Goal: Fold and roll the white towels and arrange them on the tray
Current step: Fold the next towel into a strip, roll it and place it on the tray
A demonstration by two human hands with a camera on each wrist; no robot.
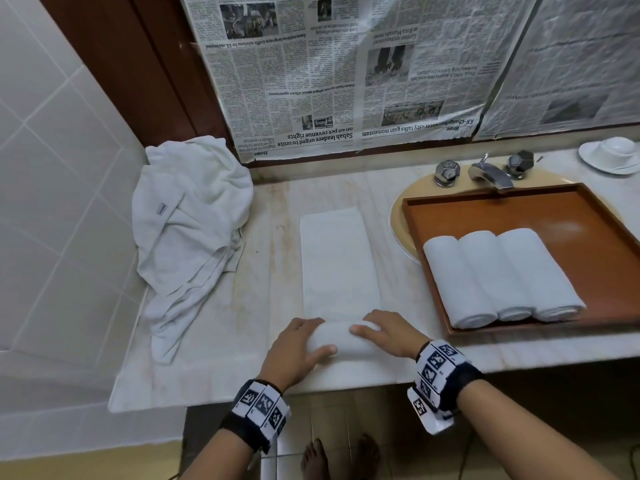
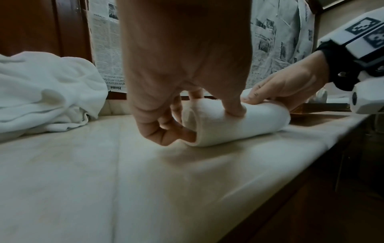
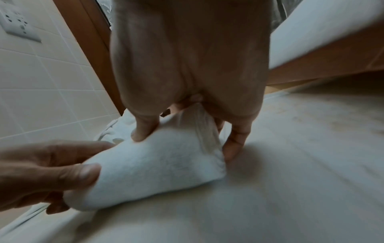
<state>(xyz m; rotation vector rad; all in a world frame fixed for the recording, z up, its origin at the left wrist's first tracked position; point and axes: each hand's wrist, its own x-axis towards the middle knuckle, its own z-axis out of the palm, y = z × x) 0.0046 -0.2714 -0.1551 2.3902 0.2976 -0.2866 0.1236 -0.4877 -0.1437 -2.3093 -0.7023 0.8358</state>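
A folded white towel (image 1: 337,261) lies as a long strip on the marble counter, its near end rolled into a thick roll (image 1: 341,339). My left hand (image 1: 299,344) grips the roll's left end, thumb on top and fingers curled round it (image 2: 164,131). My right hand (image 1: 384,332) grips the right end, thumb pressed into the roll (image 3: 143,131). The roll (image 2: 234,125) rests on the counter near its front edge. Three rolled white towels (image 1: 502,275) lie side by side on the brown tray (image 1: 540,209).
A heap of loose white towels (image 1: 188,230) sits at the counter's left against the tiled wall. The tray rests over a sink with a faucet (image 1: 490,173) behind it. A white cup and saucer (image 1: 611,154) stand at the far right. Newspaper covers the wall behind.
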